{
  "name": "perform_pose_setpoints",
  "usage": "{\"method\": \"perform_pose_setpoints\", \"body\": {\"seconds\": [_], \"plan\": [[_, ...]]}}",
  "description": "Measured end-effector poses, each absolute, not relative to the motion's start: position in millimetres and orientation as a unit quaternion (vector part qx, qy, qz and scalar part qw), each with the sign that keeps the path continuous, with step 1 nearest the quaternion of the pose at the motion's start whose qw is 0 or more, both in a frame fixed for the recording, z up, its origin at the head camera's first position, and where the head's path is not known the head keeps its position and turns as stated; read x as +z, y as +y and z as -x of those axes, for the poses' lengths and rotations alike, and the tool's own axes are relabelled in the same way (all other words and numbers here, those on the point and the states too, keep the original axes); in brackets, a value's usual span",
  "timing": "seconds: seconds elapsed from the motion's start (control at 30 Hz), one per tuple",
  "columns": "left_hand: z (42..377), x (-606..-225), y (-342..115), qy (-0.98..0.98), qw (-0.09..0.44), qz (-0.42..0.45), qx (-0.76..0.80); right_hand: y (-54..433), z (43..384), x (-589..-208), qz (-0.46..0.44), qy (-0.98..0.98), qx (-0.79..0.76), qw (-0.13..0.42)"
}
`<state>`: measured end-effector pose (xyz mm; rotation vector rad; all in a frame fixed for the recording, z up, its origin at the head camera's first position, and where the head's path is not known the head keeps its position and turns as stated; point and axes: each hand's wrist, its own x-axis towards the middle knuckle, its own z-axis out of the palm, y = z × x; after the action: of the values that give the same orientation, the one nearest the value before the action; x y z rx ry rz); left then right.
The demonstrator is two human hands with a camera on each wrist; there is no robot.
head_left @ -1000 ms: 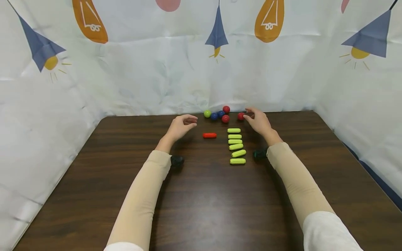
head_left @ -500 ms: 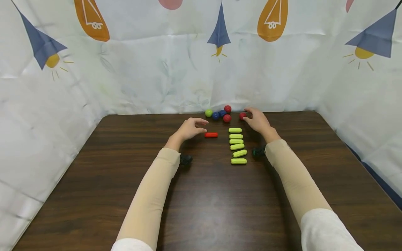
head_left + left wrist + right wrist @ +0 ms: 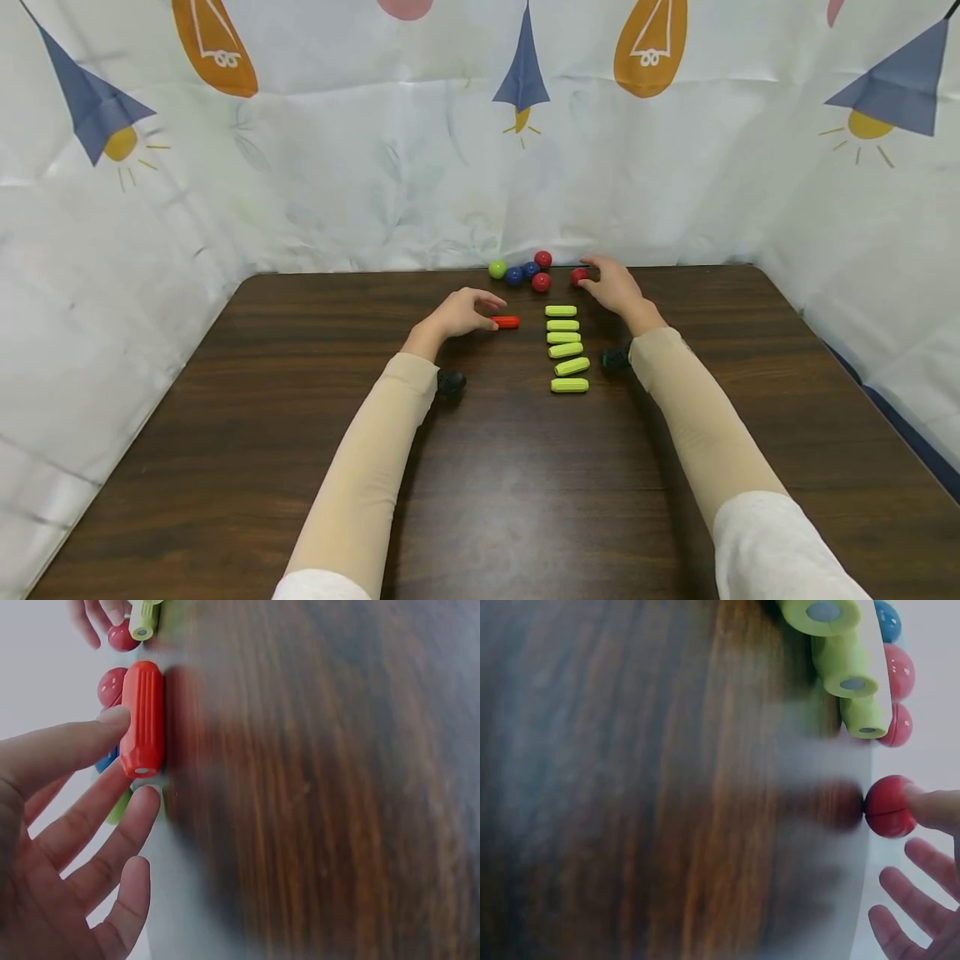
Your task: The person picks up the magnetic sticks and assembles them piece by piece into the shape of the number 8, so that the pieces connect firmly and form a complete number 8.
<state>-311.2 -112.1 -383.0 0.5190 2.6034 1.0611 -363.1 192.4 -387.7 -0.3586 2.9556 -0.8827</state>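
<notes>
My left hand [image 3: 459,313] has reached the short red ribbed rod [image 3: 508,322], which lies crosswise on the table. In the left wrist view the thumb lies against the near side of the rod [image 3: 146,727], the index finger passes behind it, and the other fingers spread loosely. My right hand [image 3: 618,288] pinches a red ball [image 3: 577,277] at the table's back edge. The right wrist view shows the thumb on this ball [image 3: 886,808], other fingers extended. Several yellow-green ribbed rods [image 3: 563,337] form a column between the hands.
Behind the red rod sits a cluster of balls: a green ball [image 3: 497,269], blue balls [image 3: 513,276] and red balls [image 3: 542,282]. A white printed curtain [image 3: 360,183] rises right behind the dark wooden table [image 3: 495,483]. Dark wrist devices [image 3: 451,382] hang under both forearms.
My left hand has moved right and slightly nearer, from beside the red rod to its left end, thumb and index closing around it. The right hand stays at the red ball.
</notes>
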Motion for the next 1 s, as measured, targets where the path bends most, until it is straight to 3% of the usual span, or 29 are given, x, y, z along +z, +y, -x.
{"method": "perform_pose_setpoints", "body": {"seconds": [1.0], "plan": [[315,-387,-104,0.912,0.143,-0.139,0.360,186,373,-394,0.130,0.954,-0.270,0.020]]}}
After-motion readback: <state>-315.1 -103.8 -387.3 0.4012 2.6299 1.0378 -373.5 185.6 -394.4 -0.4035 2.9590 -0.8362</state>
